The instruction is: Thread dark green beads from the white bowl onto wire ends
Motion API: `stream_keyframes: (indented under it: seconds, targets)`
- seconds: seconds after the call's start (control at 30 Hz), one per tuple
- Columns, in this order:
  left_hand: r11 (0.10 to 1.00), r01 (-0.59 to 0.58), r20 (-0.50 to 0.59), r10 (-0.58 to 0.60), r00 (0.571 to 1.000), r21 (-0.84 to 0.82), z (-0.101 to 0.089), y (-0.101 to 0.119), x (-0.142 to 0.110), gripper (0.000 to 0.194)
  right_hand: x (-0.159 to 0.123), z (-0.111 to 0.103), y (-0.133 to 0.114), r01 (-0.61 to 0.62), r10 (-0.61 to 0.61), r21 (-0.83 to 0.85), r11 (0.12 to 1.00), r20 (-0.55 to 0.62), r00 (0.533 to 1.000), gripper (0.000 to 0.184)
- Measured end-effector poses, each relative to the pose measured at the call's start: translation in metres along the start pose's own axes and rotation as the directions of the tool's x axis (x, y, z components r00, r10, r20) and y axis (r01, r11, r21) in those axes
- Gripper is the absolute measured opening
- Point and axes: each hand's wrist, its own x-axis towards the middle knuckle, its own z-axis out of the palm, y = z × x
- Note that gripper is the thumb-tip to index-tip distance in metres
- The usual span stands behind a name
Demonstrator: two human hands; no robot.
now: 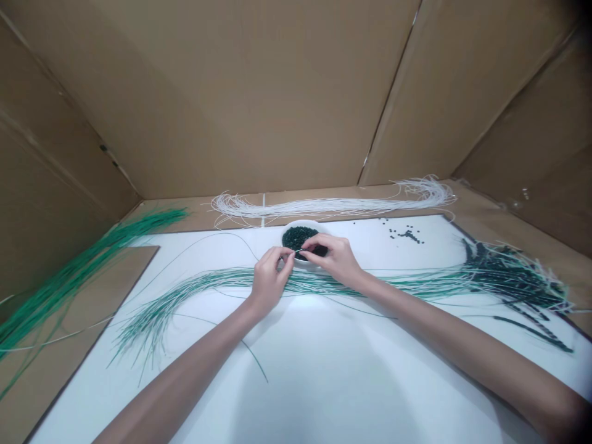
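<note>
Over the front of a white bowl [285, 229] heaped with dark green beads [298, 235], my two hands meet fingertip to fingertip. My left hand [272, 274] is closed in a pinch on a thin pale wire [298, 251]. From the right, my right hand [335, 256] pinches at the other end of that short visible length; any bead between its fingers is too small to make out. A long bundle of green and white wires [222, 277] passes under both wrists. Its right end is a thick cluster threaded with dark beads [504, 271].
White wires [324, 206] lie in a bundle along the back. Green wires [83, 283] lie at the left on cardboard. Loose dark beads [409, 235] are scattered right of the bowl on the white board [314, 370]. Tall cardboard walls [240, 92] enclose the back and sides.
</note>
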Motion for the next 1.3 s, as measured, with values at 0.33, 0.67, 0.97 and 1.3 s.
stream_keyframes:
  seconds: [0.33,0.67,0.97,1.3]
  targets:
    - [0.999,-0.036,-0.016,0.035,0.999,-0.029,0.000,-0.001,0.000,0.013,0.000,-0.001,0.001,0.026,-0.026,-0.005,1.000,0.014,1.000,0.004]
    - [0.996,-0.073,-0.022,0.072,0.997,-0.046,-0.001,-0.001,0.000,0.011,0.005,-0.007,-0.001,0.054,-0.057,0.029,0.998,0.115,0.992,0.009]
    - [0.995,-0.090,-0.034,0.088,0.996,-0.043,-0.001,0.000,0.000,0.011,0.006,-0.011,0.002,0.141,-0.133,-0.039,0.989,0.163,0.978,0.013]
    - [0.996,-0.082,-0.015,0.082,0.997,-0.036,0.000,-0.002,0.000,0.012,0.007,-0.006,0.005,0.190,-0.178,-0.062,0.980,0.164,0.970,0.011]
